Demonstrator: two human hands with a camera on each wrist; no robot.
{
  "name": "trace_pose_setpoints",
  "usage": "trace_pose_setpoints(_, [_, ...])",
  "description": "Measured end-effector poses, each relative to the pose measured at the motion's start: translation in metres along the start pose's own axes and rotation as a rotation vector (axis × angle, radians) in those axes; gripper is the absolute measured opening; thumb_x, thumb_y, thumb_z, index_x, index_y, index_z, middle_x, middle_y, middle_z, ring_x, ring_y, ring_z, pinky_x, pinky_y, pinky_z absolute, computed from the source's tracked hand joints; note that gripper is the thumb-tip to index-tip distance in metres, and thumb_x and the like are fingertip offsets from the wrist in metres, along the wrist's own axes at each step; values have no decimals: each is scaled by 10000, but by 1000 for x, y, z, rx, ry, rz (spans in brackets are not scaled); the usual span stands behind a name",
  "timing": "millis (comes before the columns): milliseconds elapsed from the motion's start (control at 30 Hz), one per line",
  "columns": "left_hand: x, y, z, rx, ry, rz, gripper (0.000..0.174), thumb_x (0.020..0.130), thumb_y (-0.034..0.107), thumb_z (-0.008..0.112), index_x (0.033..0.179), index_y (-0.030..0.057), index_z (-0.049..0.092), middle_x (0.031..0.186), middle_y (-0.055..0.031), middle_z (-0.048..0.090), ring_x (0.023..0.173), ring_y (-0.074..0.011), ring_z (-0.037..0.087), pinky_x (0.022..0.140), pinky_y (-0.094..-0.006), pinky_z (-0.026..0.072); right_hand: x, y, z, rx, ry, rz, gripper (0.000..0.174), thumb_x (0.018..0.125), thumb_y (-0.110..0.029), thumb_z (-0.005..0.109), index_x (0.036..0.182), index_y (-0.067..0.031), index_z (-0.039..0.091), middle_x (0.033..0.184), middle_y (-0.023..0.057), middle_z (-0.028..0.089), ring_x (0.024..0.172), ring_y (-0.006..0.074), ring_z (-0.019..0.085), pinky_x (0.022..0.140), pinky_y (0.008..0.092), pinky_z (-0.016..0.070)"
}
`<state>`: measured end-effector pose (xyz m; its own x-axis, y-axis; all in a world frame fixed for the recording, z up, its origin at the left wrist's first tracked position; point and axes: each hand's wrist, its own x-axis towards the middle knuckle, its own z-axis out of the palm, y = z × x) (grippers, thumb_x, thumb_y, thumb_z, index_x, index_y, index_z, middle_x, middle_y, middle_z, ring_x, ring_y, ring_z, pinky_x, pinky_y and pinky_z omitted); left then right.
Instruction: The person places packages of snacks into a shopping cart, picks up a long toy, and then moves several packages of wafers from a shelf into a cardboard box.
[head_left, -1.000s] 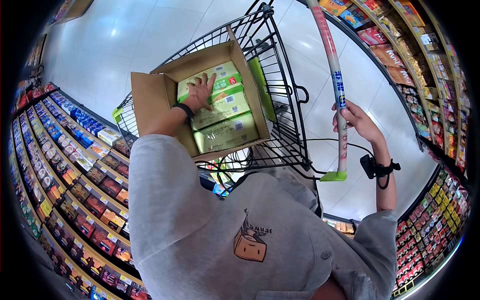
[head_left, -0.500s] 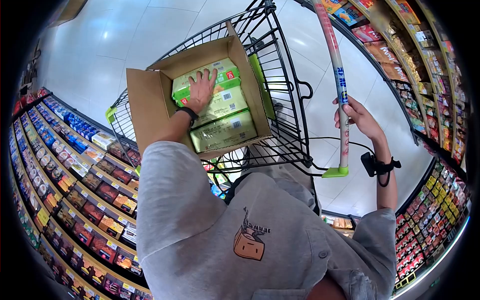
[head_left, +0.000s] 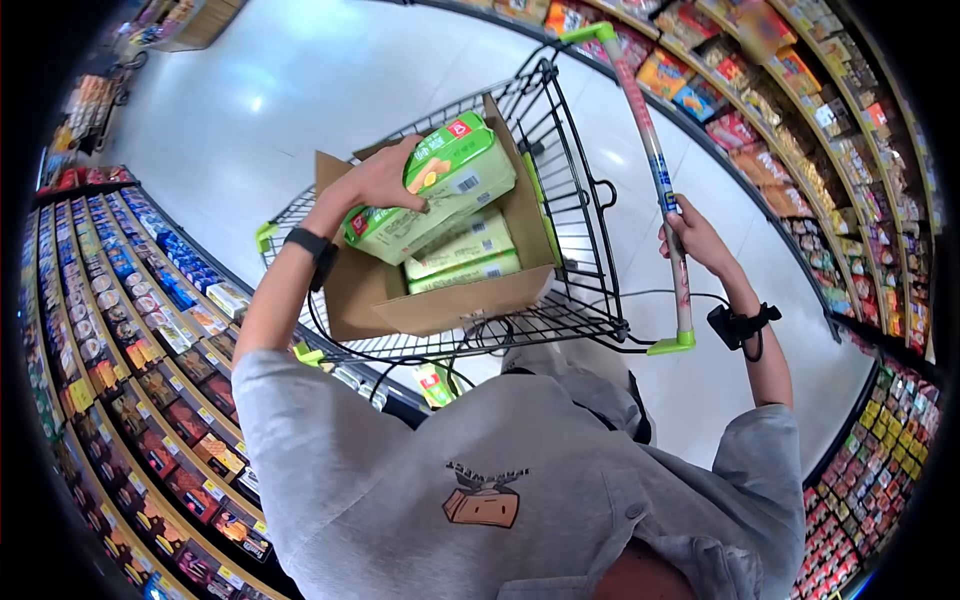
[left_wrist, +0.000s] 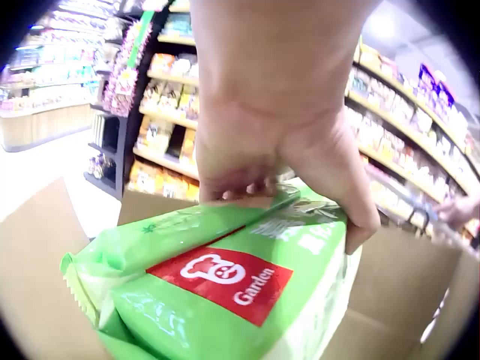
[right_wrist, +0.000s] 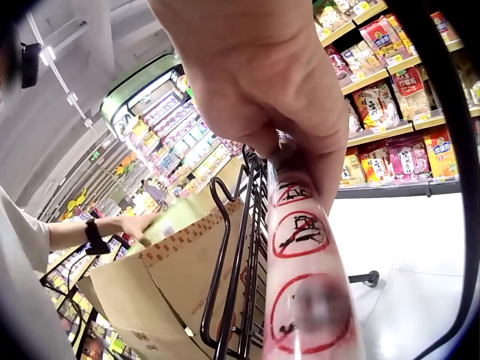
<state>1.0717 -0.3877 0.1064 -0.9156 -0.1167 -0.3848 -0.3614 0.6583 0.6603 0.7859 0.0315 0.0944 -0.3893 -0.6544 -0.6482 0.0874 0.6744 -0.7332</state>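
My left hand (head_left: 388, 180) grips a green biscuit pack (head_left: 465, 180) with a red Garden label, thumb on one side and fingers on the other. In the left wrist view the pack is tilted at the mouth of a cardboard carton (head_left: 475, 308). More pale green packs (head_left: 468, 243) lie inside the carton, partly hidden beneath it. The carton sits in a black wire shopping cart (head_left: 547, 72). My right hand (head_left: 697, 238) is wrapped round the cart's printed handle (right_wrist: 300, 255), near its green end cap (head_left: 670, 344).
Shelves of packaged snacks (head_left: 150, 370) run along the left, with more shelves (head_left: 790, 150) curving round the right. Pale tiled floor (head_left: 270, 70) lies beyond the cart. A black cable (head_left: 708, 295) trails from the right wrist camera toward the cart.
The left hand was spread over the packs and now holds the top one, raised and tilted above the others. The right hand stays on the handle while the head view has shifted.
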Motion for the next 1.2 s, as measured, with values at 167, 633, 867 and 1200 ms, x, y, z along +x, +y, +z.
trace_pose_setpoints(167, [-75, 24, -71, -83, 341, -29, 936, 579, 275, 810, 1359, -12, 380, 1150, -193, 601, 1059, -284, 592, 932, -356, 463, 20, -18, -7, -135, -3, -44, 243, 1027, -207, 381, 1205, -41, 387, 784, 86, 589, 603, 194, 639, 549, 339, 539])
trace_pose_setpoints(633, [-424, 135, 86, -1221, 1407, 558, 917, 786, 479, 590, 1487, 33, 201, 1401, -209, 411, 1232, -332, 498, 996, -489, 479, 23, -1, -41, -368, -257, -55, 711, 790, -408, 763, 1262, -5, 416, 908, 127, 635, 732, 239, 665, 571, 417, 611])
trace_pose_setpoints(867, [-400, 235, 267, -1276, 1738, 689, 883, 833, 474, 572, 1524, 126, 145, 1526, -140, 284, 1352, -342, 372, 1116, -533, 316, 16, 53, -31, -111, -203, -288, 394, 920, -313, 620, 1164, -39, 476, 792, 84, 626, 671, 210, 684, 483, 298, 523])
trace_pose_setpoints(1200, [-427, 274, 471, -1601, 2014, -190, 654, 849, 268, 679, 1382, 15, 395, 1307, -175, 533, 1179, -307, 553, 1004, -441, 467, 100, 28, -81, -249, -90, -406, 365, 923, -355, 590, 1042, -24, 495, 737, 81, 601, 493, 218, 653, 351, 252, 432])
